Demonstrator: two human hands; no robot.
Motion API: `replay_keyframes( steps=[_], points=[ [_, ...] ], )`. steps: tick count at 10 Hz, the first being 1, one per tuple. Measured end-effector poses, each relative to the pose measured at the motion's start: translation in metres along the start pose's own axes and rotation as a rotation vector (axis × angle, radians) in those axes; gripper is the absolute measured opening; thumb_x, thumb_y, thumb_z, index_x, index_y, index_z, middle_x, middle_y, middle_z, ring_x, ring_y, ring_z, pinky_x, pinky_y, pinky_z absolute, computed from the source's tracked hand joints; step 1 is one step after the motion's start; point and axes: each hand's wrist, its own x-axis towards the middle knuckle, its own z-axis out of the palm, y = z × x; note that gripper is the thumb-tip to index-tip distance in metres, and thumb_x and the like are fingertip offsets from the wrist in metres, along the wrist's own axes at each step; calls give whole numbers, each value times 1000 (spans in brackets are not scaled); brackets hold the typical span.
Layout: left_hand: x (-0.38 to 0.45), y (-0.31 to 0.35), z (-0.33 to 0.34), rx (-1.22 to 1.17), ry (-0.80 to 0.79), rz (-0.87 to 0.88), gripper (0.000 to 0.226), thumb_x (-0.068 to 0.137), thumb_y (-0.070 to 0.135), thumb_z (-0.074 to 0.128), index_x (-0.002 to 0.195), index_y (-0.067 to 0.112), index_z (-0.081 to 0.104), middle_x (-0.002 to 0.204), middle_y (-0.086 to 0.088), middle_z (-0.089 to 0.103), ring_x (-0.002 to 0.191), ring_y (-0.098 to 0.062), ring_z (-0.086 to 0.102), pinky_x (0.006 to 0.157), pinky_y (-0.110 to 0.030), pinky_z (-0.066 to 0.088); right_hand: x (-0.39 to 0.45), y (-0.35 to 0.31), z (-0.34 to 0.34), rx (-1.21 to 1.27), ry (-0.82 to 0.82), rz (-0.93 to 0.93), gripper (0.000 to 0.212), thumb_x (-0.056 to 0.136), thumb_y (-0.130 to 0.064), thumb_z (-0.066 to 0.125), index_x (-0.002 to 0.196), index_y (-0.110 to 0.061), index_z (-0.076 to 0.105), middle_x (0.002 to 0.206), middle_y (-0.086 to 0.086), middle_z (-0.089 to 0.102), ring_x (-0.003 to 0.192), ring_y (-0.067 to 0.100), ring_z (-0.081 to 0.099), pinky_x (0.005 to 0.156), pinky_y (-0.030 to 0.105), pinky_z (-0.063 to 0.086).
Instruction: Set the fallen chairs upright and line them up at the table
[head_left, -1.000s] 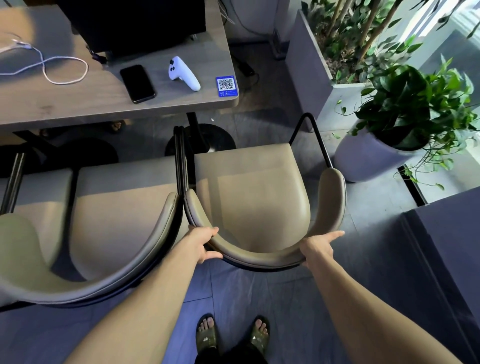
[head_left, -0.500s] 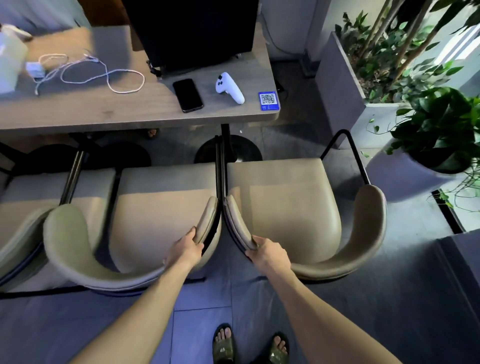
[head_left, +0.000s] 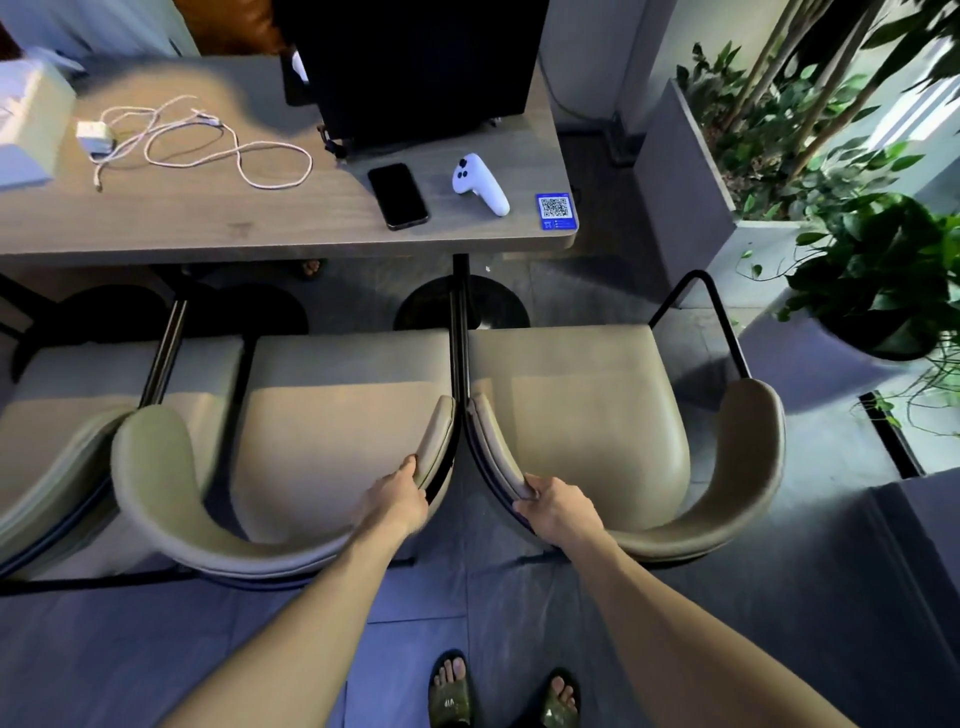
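Observation:
Three beige padded chairs with curved backs and black frames stand upright in a row, facing the grey table (head_left: 260, 228). My left hand (head_left: 397, 501) grips the right end of the middle chair's (head_left: 332, 431) backrest. My right hand (head_left: 556, 506) grips the left end of the right chair's (head_left: 587, 415) backrest. These two chairs stand side by side, their armrest frames almost touching. The left chair (head_left: 57, 415) is cut off by the frame's edge.
On the table lie a black phone (head_left: 398, 195), a white controller (head_left: 478, 183), a blue QR card (head_left: 556, 211), a white charger cable (head_left: 208, 145) and a black monitor (head_left: 415, 67). Potted plants (head_left: 878, 280) and a grey planter (head_left: 691, 208) stand at the right. My sandalled feet (head_left: 498, 696) are below.
A second ago both hands held the right chair's back. My left hand moved to the middle chair and my right hand slid to the right chair's left end. The view shifted left.

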Motion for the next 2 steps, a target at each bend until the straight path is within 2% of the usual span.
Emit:
replay_keyframes(
  steps=[1, 2],
  points=[
    [-2, -8, -17, -244, -73, 37, 43, 91, 36, 50, 132, 24, 55, 131, -4, 62, 118, -27, 58, 99, -31, 44, -12, -11, -16, 90, -17, -41, 42, 90, -50, 53, 120, -23, 65, 119, 7, 67, 114, 30, 59, 91, 30, 45],
    [-10, -10, -35, -549, -113, 52, 23, 94, 32, 51, 108, 20, 65, 114, -2, 67, 102, -22, 61, 85, -28, 48, -24, -18, -32, 281, 2, -74, 41, 91, -52, 54, 111, -20, 70, 107, 6, 69, 106, 26, 62, 93, 31, 46]
  ],
)
